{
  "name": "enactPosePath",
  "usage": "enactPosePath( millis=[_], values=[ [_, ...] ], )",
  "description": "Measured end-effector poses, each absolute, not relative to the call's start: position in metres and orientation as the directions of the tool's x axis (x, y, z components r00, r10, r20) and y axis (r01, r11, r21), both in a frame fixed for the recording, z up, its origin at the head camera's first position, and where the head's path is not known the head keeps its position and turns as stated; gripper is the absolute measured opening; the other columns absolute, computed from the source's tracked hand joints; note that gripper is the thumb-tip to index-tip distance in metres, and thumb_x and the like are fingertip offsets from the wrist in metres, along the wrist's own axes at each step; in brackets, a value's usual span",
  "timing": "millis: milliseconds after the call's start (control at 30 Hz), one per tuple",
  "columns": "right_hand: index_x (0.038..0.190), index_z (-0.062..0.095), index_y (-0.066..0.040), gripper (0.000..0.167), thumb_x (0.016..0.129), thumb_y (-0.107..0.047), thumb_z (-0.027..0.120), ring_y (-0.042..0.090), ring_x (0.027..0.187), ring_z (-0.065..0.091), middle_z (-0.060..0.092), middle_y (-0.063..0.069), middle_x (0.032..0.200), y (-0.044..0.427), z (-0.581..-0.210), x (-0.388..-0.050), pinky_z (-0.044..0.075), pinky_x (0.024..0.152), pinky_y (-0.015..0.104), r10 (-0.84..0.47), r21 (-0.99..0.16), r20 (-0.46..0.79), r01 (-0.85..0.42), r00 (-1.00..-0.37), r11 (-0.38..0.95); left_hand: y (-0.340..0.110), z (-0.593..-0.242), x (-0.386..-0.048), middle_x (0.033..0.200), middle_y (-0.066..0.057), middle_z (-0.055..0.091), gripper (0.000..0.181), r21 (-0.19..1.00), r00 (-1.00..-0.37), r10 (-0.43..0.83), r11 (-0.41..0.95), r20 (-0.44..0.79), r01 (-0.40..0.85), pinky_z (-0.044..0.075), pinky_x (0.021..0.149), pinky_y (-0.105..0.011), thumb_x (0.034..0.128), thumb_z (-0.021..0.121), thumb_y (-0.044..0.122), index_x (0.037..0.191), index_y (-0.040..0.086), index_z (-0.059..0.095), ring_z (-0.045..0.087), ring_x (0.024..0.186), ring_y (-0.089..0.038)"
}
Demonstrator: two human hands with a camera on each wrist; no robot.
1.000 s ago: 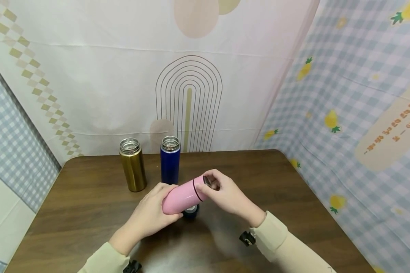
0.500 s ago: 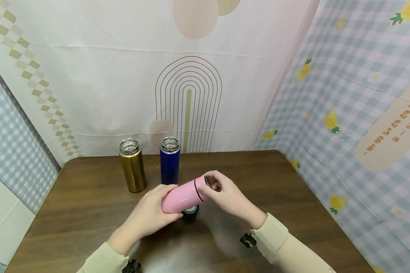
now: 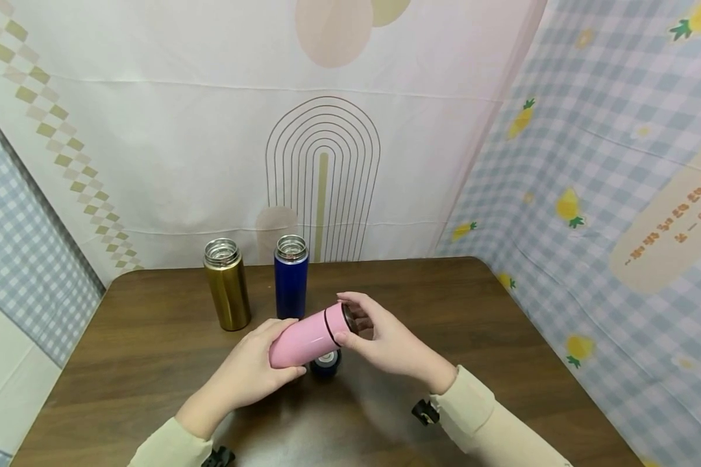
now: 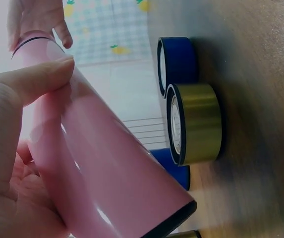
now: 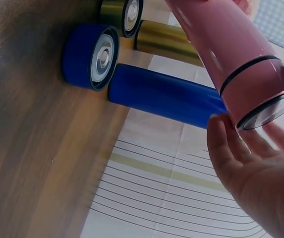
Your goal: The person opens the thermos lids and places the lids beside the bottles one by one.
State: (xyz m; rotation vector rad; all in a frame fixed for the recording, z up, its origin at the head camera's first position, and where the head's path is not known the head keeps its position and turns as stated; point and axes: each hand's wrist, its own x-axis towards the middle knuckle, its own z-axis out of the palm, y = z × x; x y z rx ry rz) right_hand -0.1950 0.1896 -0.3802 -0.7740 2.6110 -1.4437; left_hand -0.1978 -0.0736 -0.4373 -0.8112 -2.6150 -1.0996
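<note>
A pink thermos bottle [image 3: 304, 340] is tilted above the table, its lid end toward the upper right. My left hand [image 3: 254, 370] grips its body, with the thumb across the near side in the left wrist view. The pink lid [image 5: 258, 94], below a black ring, has a silver disc on its end. My right hand [image 3: 394, 337] is spread loosely around this lid. Its thumb touches near the lid's lower edge, and its fingers lie at the far side, extended; their contact is unclear. Standing lidless behind are a gold thermos bottle [image 3: 229, 288] and a blue one [image 3: 291, 279].
On the wooden table [image 3: 473, 311] below the pink bottle lies a blue lid [image 5: 89, 57]. Beside it is a gold lid [image 4: 196, 124], which the head view does not show. A patterned cloth [image 3: 181, 149] hangs behind the table, with checked cloth [image 3: 561, 246] at the right.
My right hand's fingers have spread from a tighter pinch on the lid. The pink bottle and my left hand have shifted slightly left. The standing bottles have stayed put.
</note>
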Motion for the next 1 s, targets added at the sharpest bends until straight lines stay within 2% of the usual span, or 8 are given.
enactPosePath(
  millis=[100, 233, 467, 833, 1000],
  values=[
    [0.139, 0.043, -0.028, 0.056, 0.09, -0.034, 0.069, 0.015, 0.103, 0.059, 0.054, -0.002, 0.128, 0.1896, -0.3809, -0.1956, 0.05, 0.088, 0.04, -0.386, -0.816, 0.177, -0.354, -0.905, 0.457, -0.0727, -0.4377, -0.1969, 0.12, 0.008, 0.059, 0.074, 0.607, -0.837, 0.404, 0.577, 0.37, 0.547, 0.049, 0.083, -0.035, 0.0666, 0.088, 0.037, 0.13, 0.015, 0.058, 0.057, 0.1, -0.009],
    [0.132, 0.05, -0.026, 0.045, 0.092, -0.043, 0.064, 0.01, 0.1, 0.059, 0.058, -0.006, 0.119, 0.1902, -0.3818, -0.1966, 0.05, 0.086, 0.035, -0.311, -0.795, 0.169, -0.316, -0.935, 0.518, -0.0717, -0.4386, -0.1944, 0.12, 0.008, 0.059, 0.075, 0.587, -0.841, 0.392, 0.603, 0.372, 0.54, 0.049, 0.082, -0.038, 0.0656, 0.088, 0.038, 0.13, 0.014, 0.059, 0.058, 0.1, -0.013],
    [0.118, 0.06, -0.023, 0.041, 0.09, -0.054, 0.061, 0.009, 0.086, 0.06, 0.063, -0.01, 0.104, 0.1909, -0.3839, -0.1964, 0.052, 0.072, 0.033, -0.271, -0.775, 0.137, -0.273, -0.953, 0.569, -0.0694, -0.4389, -0.1921, 0.122, 0.009, 0.059, 0.075, 0.573, -0.841, 0.406, 0.616, 0.357, 0.541, 0.048, 0.083, -0.04, 0.0667, 0.086, 0.042, 0.131, 0.017, 0.058, 0.057, 0.102, -0.015],
    [0.123, 0.057, -0.023, 0.039, 0.09, -0.041, 0.068, 0.012, 0.087, 0.061, 0.062, -0.006, 0.107, 0.1923, -0.3877, -0.1981, 0.052, 0.072, 0.035, -0.302, -0.826, 0.153, -0.29, -0.941, 0.483, -0.0684, -0.4368, -0.1912, 0.123, 0.01, 0.058, 0.076, 0.542, -0.868, 0.371, 0.678, 0.33, 0.496, 0.048, 0.075, -0.04, 0.0652, 0.086, 0.045, 0.132, 0.023, 0.057, 0.058, 0.101, -0.019],
    [0.126, 0.054, -0.025, 0.04, 0.09, -0.036, 0.068, 0.01, 0.089, 0.062, 0.062, -0.005, 0.11, 0.1927, -0.3888, -0.1983, 0.052, 0.076, 0.033, -0.329, -0.823, 0.191, -0.333, -0.925, 0.46, -0.0695, -0.4388, -0.1943, 0.123, 0.005, 0.059, 0.076, 0.522, -0.839, 0.386, 0.659, 0.383, 0.541, 0.045, 0.084, -0.041, 0.0651, 0.087, 0.041, 0.131, 0.019, 0.057, 0.057, 0.106, -0.018]
  ],
)
